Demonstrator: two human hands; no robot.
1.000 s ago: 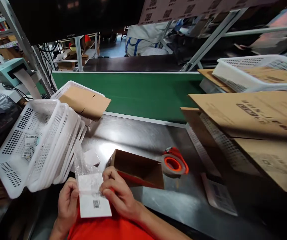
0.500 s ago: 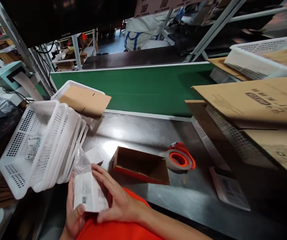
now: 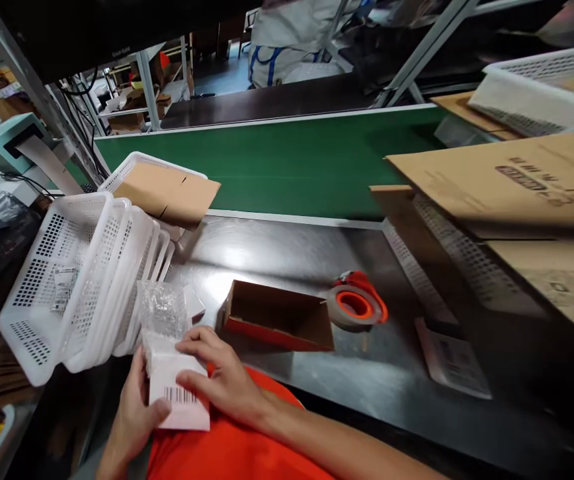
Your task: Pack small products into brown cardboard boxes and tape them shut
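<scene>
Close to my body I hold a small white box [image 3: 179, 407] with a barcode on its face. A sheet of clear bubble wrap [image 3: 163, 310] lies against the box and sticks up beyond its far end. My left hand [image 3: 137, 407] grips the box along its left side, thumb on top. From the right, my right hand [image 3: 219, 373] lays its fingers and thumb over the box and the wrap. Just ahead, an open brown carton [image 3: 279, 317] rests on the metal table. Another white box [image 3: 194, 303] is partly hidden behind the wrap.
A tape dispenser [image 3: 357, 303] sits right of the carton. Stacked white baskets [image 3: 91, 287] stand at the left. Cardboard sheets [image 3: 507, 180] lean on the right, near a flat packet [image 3: 451, 360]. A green conveyor belt [image 3: 287, 167] runs behind the metal table [image 3: 267, 250].
The white box has turned in my hands, so its barcode face is now up. The bubble wrap has spread wider, and my right hand has moved onto the top of the box.
</scene>
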